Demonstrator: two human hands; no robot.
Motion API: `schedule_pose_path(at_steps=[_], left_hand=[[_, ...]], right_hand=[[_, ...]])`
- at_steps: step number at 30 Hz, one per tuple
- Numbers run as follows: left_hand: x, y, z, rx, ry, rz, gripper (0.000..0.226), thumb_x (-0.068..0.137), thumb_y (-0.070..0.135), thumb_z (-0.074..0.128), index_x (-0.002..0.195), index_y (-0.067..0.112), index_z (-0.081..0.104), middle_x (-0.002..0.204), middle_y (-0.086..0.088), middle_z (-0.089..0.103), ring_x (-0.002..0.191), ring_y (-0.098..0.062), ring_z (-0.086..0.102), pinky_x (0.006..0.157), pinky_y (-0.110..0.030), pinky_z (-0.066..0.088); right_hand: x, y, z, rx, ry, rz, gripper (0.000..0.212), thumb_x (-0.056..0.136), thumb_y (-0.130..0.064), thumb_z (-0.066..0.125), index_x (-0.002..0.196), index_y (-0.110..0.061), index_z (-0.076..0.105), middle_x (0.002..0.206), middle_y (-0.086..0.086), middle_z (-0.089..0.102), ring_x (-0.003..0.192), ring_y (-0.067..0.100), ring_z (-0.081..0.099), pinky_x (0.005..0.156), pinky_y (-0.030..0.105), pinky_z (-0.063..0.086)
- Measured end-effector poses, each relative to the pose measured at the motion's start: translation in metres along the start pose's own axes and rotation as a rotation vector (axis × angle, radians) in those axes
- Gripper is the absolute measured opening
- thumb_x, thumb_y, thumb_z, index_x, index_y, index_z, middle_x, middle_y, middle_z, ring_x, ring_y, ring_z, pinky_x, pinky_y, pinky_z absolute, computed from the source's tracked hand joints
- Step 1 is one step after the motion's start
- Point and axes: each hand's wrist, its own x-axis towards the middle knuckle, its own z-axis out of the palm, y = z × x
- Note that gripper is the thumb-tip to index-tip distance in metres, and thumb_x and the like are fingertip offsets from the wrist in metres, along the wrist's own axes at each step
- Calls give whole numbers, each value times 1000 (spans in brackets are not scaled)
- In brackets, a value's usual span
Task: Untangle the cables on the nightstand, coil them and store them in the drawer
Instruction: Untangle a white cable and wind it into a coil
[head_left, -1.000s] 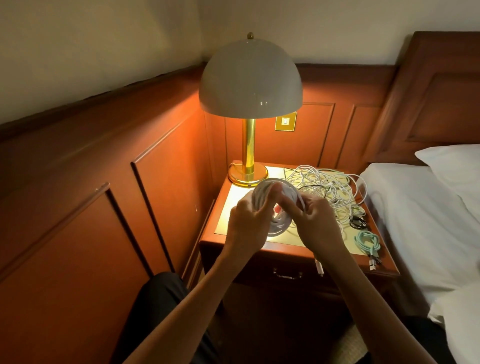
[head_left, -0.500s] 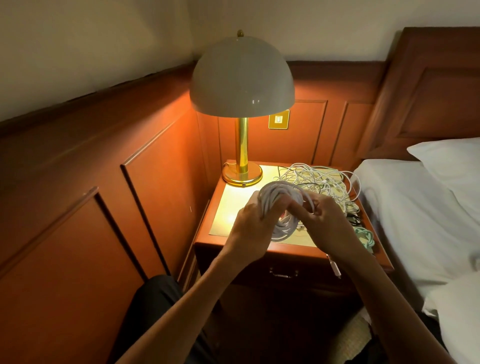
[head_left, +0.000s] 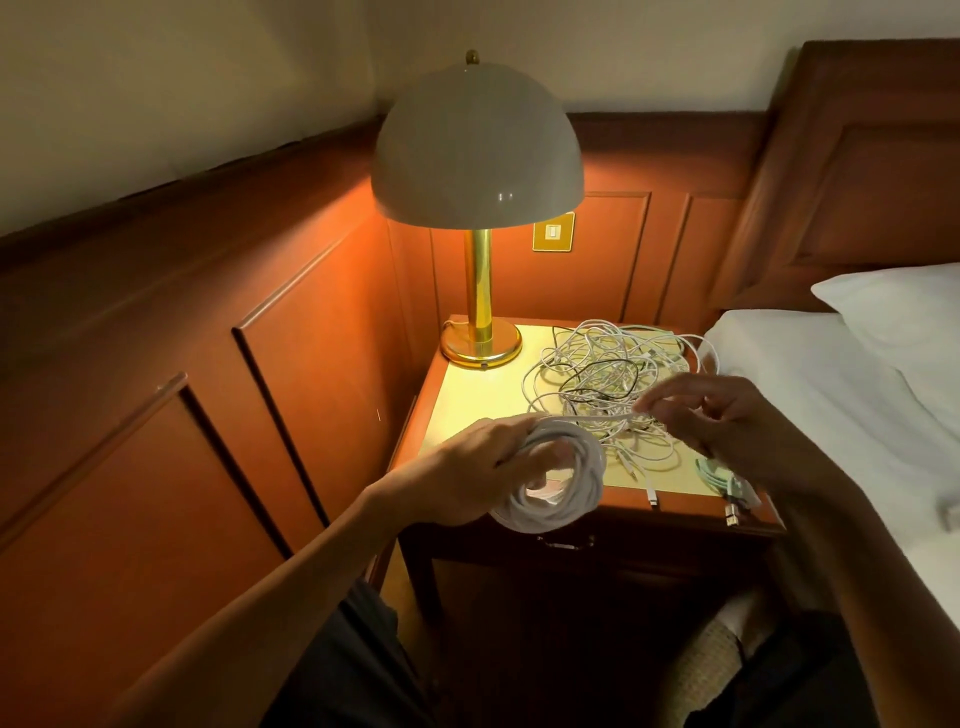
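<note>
Left hand (head_left: 467, 470), grip closed round a thick white coiled cable (head_left: 558, 501) over the wooden desk's (head_left: 483, 400) front edge; right hand (head_left: 727, 423) pinches its tail. Mint coiled cable (head_left: 719, 480) lies at the front right corner; the white-and-black cable tangle (head_left: 608, 374) and the closed-looking drawer (head_left: 566, 543) are yet to do

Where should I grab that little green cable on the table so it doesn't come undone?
Pinch across the bundled loops of the green cable from above, reaching in from the front edge of the nightstand. It lies flat, already coiled, near the front right corner; its plugs trail loose, so pulling those would likely unwind it.
</note>
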Motion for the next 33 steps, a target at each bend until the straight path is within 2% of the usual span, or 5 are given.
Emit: schedule_pose_path(at_steps=[8, 11, 18, 29, 33], left_hand=[[5, 9, -2, -9, 102, 14, 34, 105, 41, 39, 112, 13, 58, 85, 3, 61, 72, -13, 59, 67, -36, 52], [8, 10, -2, -37, 182, -52, 42, 102, 51, 40, 116, 16, 59, 87, 2, 64, 76, -13, 61, 69, -33, 52], [13, -4, -4, 22, 261, -205, 42, 101, 55, 40, 114, 20, 59, 95, -1, 65, 84, -16, 64, 78, -41, 55], [15, -4, -8, 113, 228, -110, 38, 102, 47, 46, 97, 12, 60, 81, -6, 63, 70, -22, 59, 66, -41, 50], [20, -7, -11, 170, 194, -65, 31, 103, 43, 45, 91, 17, 57, 74, 4, 57, 63, -9, 50, 63, -30, 45]], right_hand=[[11, -2, 49, -244, 85, -92, 16, 100, -29, 57, 110, -35, 68, 118, -15, 70, 113, 3, 64, 99, 39, 50], [8, -28, 71, 287, 201, 13, 24, 100, -33, 53, 107, -20, 72, 107, -2, 74, 104, 16, 69, 92, 39, 53], [1, -27, 91, -128, 112, 69, 78, 81, -66, 66, 149, -34, 43, 122, -11, 51, 118, 1, 51, 97, 21, 45], [9, -40, 107, 192, 223, 198, 15, 83, -9, 69, 90, -19, 76, 84, 3, 76, 81, 20, 71, 73, 35, 56], [16, -32, 110, 394, 233, 312, 22, 72, -21, 68, 92, -13, 73, 80, 7, 74, 77, 18, 68, 73, 34, 55]])
